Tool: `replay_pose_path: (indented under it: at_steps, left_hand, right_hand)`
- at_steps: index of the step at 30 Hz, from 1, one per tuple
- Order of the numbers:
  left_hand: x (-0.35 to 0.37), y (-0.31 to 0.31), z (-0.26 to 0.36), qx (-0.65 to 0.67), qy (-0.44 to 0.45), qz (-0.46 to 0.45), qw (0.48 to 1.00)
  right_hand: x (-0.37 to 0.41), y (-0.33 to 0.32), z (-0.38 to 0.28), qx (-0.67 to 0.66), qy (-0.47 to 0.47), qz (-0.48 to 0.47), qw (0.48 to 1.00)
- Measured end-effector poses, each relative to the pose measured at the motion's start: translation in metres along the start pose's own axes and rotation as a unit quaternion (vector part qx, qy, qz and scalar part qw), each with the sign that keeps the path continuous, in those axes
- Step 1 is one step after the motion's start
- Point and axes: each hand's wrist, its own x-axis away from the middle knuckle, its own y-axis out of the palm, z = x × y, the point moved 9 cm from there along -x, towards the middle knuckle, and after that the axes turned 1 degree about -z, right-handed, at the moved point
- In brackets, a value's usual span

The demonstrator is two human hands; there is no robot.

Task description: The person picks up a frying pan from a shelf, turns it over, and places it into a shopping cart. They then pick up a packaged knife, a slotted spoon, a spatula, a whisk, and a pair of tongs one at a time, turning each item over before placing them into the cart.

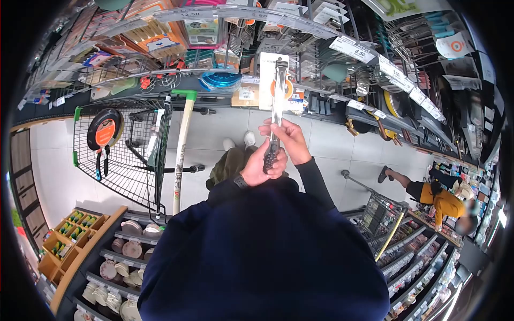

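A long pair of metal tongs (278, 104) with a black, bumpy lower end stands on a white backing card (266, 80) with an orange circle, held upright in front of my chest. My left hand (259, 165), with a dark watch at the wrist, wraps around the black end. Higher up, my right hand (292, 140) has its thumb and fingers closed on the metal shaft. Behind the card's upper part are racks of hanging kitchen tools (316, 59).
To my left stands a wire shopping cart (120, 184) holding a frying pan (105, 128). Shelves of bowls (132, 249) are at lower left. Another cart (379, 214) and a person in a yellow top (447, 206) are to the right. Price rails (350, 48) jut out ahead.
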Motion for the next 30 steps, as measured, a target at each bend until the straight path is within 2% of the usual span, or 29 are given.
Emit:
replay_pose_path:
  at_steps: [3, 7, 10, 16, 18, 22, 25, 30]
  left_hand:
    - [0.003, 0.003, 0.000, 0.029, -0.013, -0.020, 0.999]
    - [0.007, 0.002, 0.001, 0.011, 0.000, -0.021, 1.000]
    - [0.010, 0.002, 0.001, -0.001, 0.017, -0.057, 0.998]
    - [0.019, -0.005, 0.009, -0.094, 0.064, 0.035, 0.993]
    - [0.022, -0.017, 0.011, -0.162, 0.068, 0.128, 0.976]
    - [0.023, -0.012, 0.014, -0.197, 0.093, 0.151, 0.964]
    - [0.023, -0.019, 0.020, -0.247, 0.116, 0.181, 0.945]
    - [0.019, -0.029, 0.015, -0.248, 0.102, 0.197, 0.943]
  right_hand:
    - [0.007, 0.003, -0.001, 0.014, 0.004, 0.011, 1.000]
    - [0.016, 0.009, -0.002, 0.020, -0.002, 0.013, 1.000]
    - [0.017, 0.013, 0.003, 0.017, -0.016, 0.005, 1.000]
    - [0.020, 0.025, 0.001, 0.013, 0.000, 0.021, 1.000]
    - [0.020, 0.022, 0.000, 0.001, -0.023, 0.039, 0.999]
    - [0.017, 0.000, 0.007, -0.001, -0.080, 0.087, 0.993]
    - [0.023, -0.003, 0.002, -0.001, -0.082, 0.128, 0.988]
    - [0.023, -0.014, 0.011, -0.003, -0.073, 0.126, 0.989]
